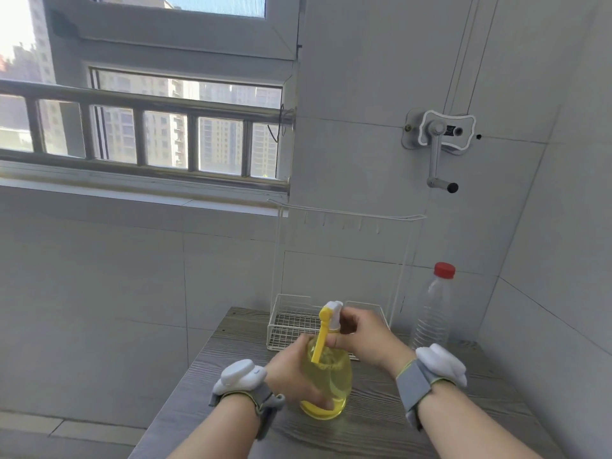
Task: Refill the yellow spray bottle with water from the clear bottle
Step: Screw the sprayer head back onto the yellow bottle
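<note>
Right now, in the head view, you have the translucent yellow plastic spray bottle [331, 382] standing upright on the grey wood-grain bench [381, 425], directly in front of you and between your two forearms. Your left hand [291, 376] is wrapped round the bottle's rounded body from its left side, fingers curled across the lower front, so that grip is closed on the bottle and steadies it. Your right hand [364, 339] comes in from the bottle's right side, and its grip is pinched at the neck, just under the white spray head [332, 309]. The long yellow trigger [321, 342] hangs down the front of the bottle.

Behind the spray bottle and to its right stands the tall clear ribbed plastic bottle [432, 313], upright, well apart from both hands, with its red screw cap [444, 270] still on. How much water it holds cannot be told. Directly behind the spray bottle sits a white wire rack [291, 323], near but not touching it as far as this view shows.

Judging by the hands, the step in hand is unscrewing the spray head; no pouring has begun. The next move likely calls for you to hold the body firmly with the left grip, turn the collar with the right, then lift the head straight up. After that, the clear bottle needs uncapping.
</note>
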Demonstrator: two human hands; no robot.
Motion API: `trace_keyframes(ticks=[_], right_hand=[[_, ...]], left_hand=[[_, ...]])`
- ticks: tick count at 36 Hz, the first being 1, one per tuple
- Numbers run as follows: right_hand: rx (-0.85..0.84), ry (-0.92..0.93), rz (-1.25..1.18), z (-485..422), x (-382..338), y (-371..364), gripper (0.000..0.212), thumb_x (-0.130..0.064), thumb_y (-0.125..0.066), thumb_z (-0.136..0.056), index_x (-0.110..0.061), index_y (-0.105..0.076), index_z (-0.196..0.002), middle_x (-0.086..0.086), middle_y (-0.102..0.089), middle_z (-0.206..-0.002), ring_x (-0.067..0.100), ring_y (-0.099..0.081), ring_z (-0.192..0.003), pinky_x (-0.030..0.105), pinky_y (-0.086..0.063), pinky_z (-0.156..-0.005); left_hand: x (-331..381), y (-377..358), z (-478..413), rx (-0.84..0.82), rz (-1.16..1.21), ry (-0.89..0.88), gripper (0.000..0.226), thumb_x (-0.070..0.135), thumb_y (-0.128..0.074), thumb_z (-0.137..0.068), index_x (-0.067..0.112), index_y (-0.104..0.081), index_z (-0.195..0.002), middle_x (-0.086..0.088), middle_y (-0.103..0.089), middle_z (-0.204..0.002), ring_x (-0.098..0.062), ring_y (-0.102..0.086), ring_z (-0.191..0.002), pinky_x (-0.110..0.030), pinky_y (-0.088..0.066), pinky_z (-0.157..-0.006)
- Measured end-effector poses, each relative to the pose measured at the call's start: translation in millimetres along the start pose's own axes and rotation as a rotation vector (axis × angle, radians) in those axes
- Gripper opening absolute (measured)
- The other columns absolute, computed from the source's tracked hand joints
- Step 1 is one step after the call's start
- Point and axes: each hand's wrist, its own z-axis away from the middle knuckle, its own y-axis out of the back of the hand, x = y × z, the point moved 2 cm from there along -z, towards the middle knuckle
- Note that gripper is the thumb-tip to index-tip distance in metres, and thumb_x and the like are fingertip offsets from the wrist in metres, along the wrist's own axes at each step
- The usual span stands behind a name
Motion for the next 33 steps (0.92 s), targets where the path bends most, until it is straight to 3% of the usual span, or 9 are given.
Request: trace_keyframes(ticks=[4, 6, 10, 15, 23, 26, 28, 30, 33], right_hand=[[-0.014, -0.003, -0.065, 3.2, 2.8, -0.3, 0.012, -0.011, -0.071, -0.084, -0.015, -0.069, -0.095, -0.005, -0.069, -0.089, 0.006, -0.063, -0.084, 0.021, -0.052, -0.079], [0.045, -0.002, -0.073, 5.1, 5.1, -2.5, 0.017, -0.013, -0.070, -0.085, -0.005, -0.071, -0.100, 0.004, -0.071, -0.092, 0.010, -0.063, -0.084, 0.030, -0.054, -0.082], [0.121, 0.031, 0.029, 6.1, 5.9, -6.6, 0.018, -0.021, -0.071, -0.084, -0.007, -0.072, -0.095, 0.014, -0.073, -0.095, 0.014, -0.063, -0.081, 0.042, -0.053, -0.084], [0.233, 0.048, 0.089, 8.5, 10.5, -11.6, 0.014, -0.029, -0.074, -0.079, -0.017, -0.073, -0.085, 0.001, -0.074, -0.082, 0.021, -0.069, -0.084, 0.045, -0.055, -0.080], [0.301, 0.005, 0.159, 11.4, 9.7, -15.2, 0.015, -0.033, -0.070, -0.078, -0.021, -0.072, -0.086, -0.005, -0.073, -0.080, 0.016, -0.067, -0.081, 0.042, -0.055, -0.077], [0.269, 0.007, 0.123, 12.1, 12.4, -15.5, 0.018, -0.032, -0.075, -0.077, -0.025, -0.071, -0.093, -0.009, -0.073, -0.089, 0.012, -0.066, -0.089, 0.039, -0.054, -0.083], [0.213, -0.009, 0.101, 14.1, 15.2, -15.5, 0.030, -0.029, -0.078, -0.076, -0.027, -0.068, -0.104, -0.012, -0.071, -0.100, 0.008, -0.063, -0.096, 0.033, -0.052, -0.088], [0.146, -0.035, 0.040, 17.6, 19.9, -15.6, 0.047, -0.027, -0.081, -0.074, -0.026, -0.062, -0.118, -0.013, -0.067, -0.111, 0.005, -0.059, -0.106, 0.024, -0.047, -0.091], [0.079, -0.066, -0.078, 21.6, 30.7, -19.9, 0.060, -0.024, -0.083, -0.072, -0.023, -0.057, -0.125, -0.011, -0.064, -0.118, 0.004, -0.058, -0.110, 0.013, -0.046, -0.085]], left_hand=[[3.1, -2.0, 0.1, -0.001, -0.025, -0.007, 0.106, 0.042, -0.093, -0.048, 0.035, -0.036, -0.137, 0.016, -0.055, -0.126, -0.010, -0.055, -0.116, -0.033, -0.049, -0.101], [3.5, -4.7, 2.9, 0.045, -0.005, -0.022, 0.099, 0.040, -0.094, -0.050, 0.036, -0.040, -0.133, 0.019, -0.056, -0.121, -0.006, -0.056, -0.112, -0.028, -0.051, -0.097], [2.2, -8.9, 6.4, 0.112, 0.023, -0.030, 0.093, 0.045, -0.092, -0.045, 0.037, -0.046, -0.126, 0.020, -0.060, -0.115, -0.004, -0.059, -0.107, -0.029, -0.054, -0.093], [2.6, -11.7, 7.2, 0.145, -0.012, -0.033, 0.097, 0.056, -0.086, -0.037, 0.040, -0.046, -0.124, 0.020, -0.061, -0.113, -0.004, -0.060, -0.105, -0.033, -0.055, -0.090], [9.1, -10.8, 11.5, 0.119, -0.061, 0.049, 0.102, 0.050, -0.089, -0.042, 0.037, -0.040, -0.131, 0.019, -0.060, -0.115, -0.006, -0.060, -0.106, -0.032, -0.054, -0.093], [13.4, -0.5, 12.5, 0.001, -0.132, 0.102, 0.112, 0.037, -0.094, -0.050, 0.033, -0.032, -0.143, 0.014, -0.055, -0.129, -0.010, -0.055, -0.117, -0.028, -0.049, -0.100], [19.1, 13.7, 12.7, -0.040, -0.111, 0.114, 0.112, 0.016, -0.091, -0.061, 0.026, -0.027, -0.151, 0.006, -0.050, -0.143, -0.015, -0.049, -0.130, -0.030, -0.045, -0.106], [29.4, 34.6, 12.2, 0.065, -0.018, 0.097, 0.090, -0.004, -0.074, -0.073, 0.015, -0.034, -0.151, -0.003, -0.049, -0.146, -0.019, -0.046, -0.136, -0.033, -0.043, -0.110], [51.4, 62.2, 12.9, 0.316, 0.191, 0.053, 0.041, -0.008, -0.056, -0.086, 0.004, -0.064, -0.125, -0.010, -0.069, -0.119, -0.020, -0.064, -0.114, -0.036, -0.050, -0.101]])
